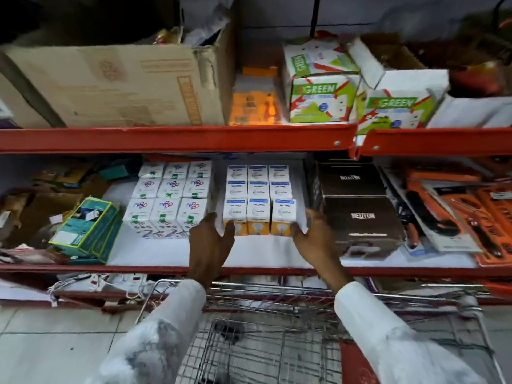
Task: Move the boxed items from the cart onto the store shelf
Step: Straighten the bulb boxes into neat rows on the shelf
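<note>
A block of small white, blue and orange bulb boxes (259,199) stands in three rows on the white middle shelf (166,252). My left hand (212,239) presses against the left end of the front row, fingers spread. My right hand (311,235) presses against the right end of that row, fingers apart. Both hands flank the front three boxes and touch them. Below my arms is the wire cart (263,342); the part of its basket that shows holds no boxes.
White boxes with coloured logos (170,195) stand left of the bulb boxes, dark brown boxes (357,206) to the right. Teal boxes (88,228) lie further left, orange tool packs (460,214) far right. The upper shelf holds a big carton (110,84) and green-white boxes (321,87).
</note>
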`<state>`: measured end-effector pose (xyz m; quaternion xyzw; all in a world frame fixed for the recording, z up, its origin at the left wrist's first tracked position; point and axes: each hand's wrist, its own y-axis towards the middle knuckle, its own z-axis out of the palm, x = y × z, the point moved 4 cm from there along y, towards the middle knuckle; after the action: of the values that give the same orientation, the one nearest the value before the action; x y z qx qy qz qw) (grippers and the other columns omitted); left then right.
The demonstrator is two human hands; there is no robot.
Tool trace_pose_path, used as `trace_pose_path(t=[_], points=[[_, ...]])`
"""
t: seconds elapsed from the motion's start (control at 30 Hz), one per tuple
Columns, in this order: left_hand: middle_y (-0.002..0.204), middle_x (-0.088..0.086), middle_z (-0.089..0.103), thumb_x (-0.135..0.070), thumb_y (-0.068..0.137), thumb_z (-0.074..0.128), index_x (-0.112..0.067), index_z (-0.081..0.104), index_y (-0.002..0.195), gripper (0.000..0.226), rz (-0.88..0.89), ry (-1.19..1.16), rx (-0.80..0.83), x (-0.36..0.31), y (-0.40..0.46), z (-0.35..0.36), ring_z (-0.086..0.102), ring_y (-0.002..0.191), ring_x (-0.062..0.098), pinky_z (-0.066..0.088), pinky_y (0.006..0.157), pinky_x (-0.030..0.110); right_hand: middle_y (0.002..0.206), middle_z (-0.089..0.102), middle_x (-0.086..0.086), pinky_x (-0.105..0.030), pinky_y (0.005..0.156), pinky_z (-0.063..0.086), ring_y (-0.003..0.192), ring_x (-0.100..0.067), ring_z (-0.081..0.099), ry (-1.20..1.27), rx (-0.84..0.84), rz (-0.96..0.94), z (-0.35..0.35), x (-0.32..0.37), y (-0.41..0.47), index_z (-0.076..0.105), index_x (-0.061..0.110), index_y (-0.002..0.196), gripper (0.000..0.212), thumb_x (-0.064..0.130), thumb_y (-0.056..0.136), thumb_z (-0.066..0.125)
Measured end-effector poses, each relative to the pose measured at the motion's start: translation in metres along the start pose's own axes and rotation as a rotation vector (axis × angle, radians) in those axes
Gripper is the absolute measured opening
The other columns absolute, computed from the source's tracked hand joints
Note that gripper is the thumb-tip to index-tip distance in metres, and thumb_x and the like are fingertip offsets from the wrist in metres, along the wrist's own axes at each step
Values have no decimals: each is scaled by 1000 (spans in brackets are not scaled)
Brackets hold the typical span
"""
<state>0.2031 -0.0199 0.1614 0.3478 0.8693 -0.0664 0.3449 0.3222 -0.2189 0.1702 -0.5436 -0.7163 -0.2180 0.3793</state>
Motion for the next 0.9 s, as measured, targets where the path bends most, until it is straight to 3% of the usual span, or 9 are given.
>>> trace_pose_path(t=[0.1, 0.27, 0.43, 0.53, 0.67, 0.83, 0.9], points=[[83, 22, 71, -38, 87, 62, -1, 61, 96, 38, 26, 23, 48, 2, 20, 6, 67, 76, 39, 36, 60, 26, 141, 53, -14, -27, 93, 41, 124, -32, 53, -48, -28, 69, 17, 3, 14, 50, 7, 133, 46, 24, 91, 59], [86, 21, 72, -37, 88, 62, -1, 62, 98, 38, 79, 51, 69, -4, 34, 18, 68, 78, 38, 48, 62, 33, 132, 61, -14, -26, 83, 40, 119, -33, 56, -5, -24, 214, 32, -4, 34, 53, 9, 130, 41, 30, 94, 54], [101, 21, 72, -32, 88, 62, -1, 62, 107, 36, 87, 55, 70, -5, 40, 24, 67, 88, 40, 50, 70, 35, 127, 65, -14, -32, 91, 45, 116, -34, 60, 96, -1, 281, 43, -13, 50, 56, 5, 126, 44, 33, 92, 57], [104, 19, 72, -29, 89, 62, -4, 63, 109, 31, 56, 1, 69, -5, 42, 27, 66, 91, 40, 48, 71, 33, 117, 71, -14, -32, 85, 49, 104, -32, 65, 141, 36, 294, 47, -20, 58, 65, 6, 114, 35, 31, 91, 58], [99, 16, 74, -27, 89, 62, -5, 67, 98, 24, -5, -48, 77, 2, 46, 35, 67, 88, 35, 30, 61, 18, 109, 74, -12, -42, 89, 54, 97, -28, 69, 194, 54, 263, 49, -25, 68, 72, 9, 105, 26, 26, 89, 60], [100, 9, 76, -34, 90, 59, -11, 69, 102, 28, 11, -58, 78, 11, 48, 45, 70, 86, 28, 37, 67, 19, 91, 76, -6, -52, 85, 56, 87, -28, 72, 246, 75, 258, 52, -36, 73, 70, 21, 73, 16, 32, 81, 62], [102, 8, 76, -35, 90, 59, -10, 69, 102, 29, 6, -58, 79, 12, 49, 46, 70, 88, 27, 37, 67, 19, 86, 74, -3, -51, 86, 56, 85, -27, 72, 272, 77, 262, 51, -34, 71, 68, 23, 69, 17, 28, 84, 63]])
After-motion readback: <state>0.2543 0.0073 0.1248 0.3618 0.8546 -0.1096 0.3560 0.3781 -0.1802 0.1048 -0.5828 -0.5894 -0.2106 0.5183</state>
